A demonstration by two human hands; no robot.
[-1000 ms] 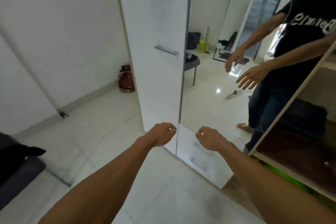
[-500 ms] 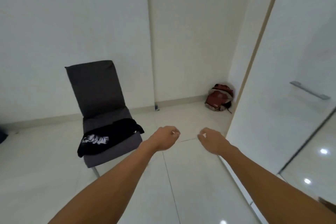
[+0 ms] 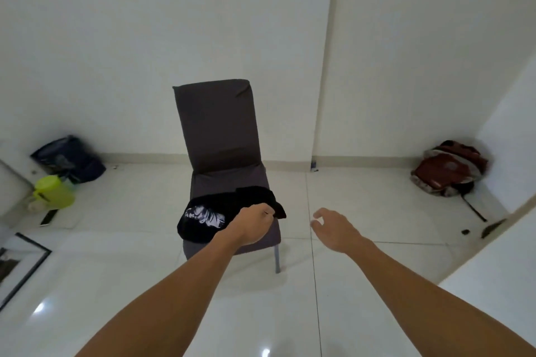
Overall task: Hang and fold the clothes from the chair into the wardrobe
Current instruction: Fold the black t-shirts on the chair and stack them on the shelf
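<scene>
The black garment [image 3: 214, 219] with a white print is seen crumpled on the front part of the seat of the grey covered chair [image 3: 216, 127], its front edge draped over the seat's front. Its long axis is laid across the seat, from the lower left end to a dark fold at the upper right. The wardrobe is not clearly shown here; only a pale panel edge is seen at the right border.

Both arms are stretched forward toward the chair. The left hand [image 3: 252, 224] is seen in front of the garment's right end, with its fingers loosely curled; nothing is plainly held in it, and whether the cloth is already touched cannot be told, since the hand covers that part. The right hand [image 3: 333, 227] is held to the right of the chair, above the tiled floor [image 3: 362, 203], with fingers relaxed and slightly spread, and nothing is held in it.

The garment thus lies ahead and to the left of the hands, and the left hand is judged to be clearly the nearer. The pick-up is judged not yet made. A grasp at the right end by the left hand seems the likeliest step, the right hand being brought leftward to take another part of the cloth.

A red bag [image 3: 449, 168] is seen in the right corner, and a green jug [image 3: 53, 191] by the left wall.
</scene>
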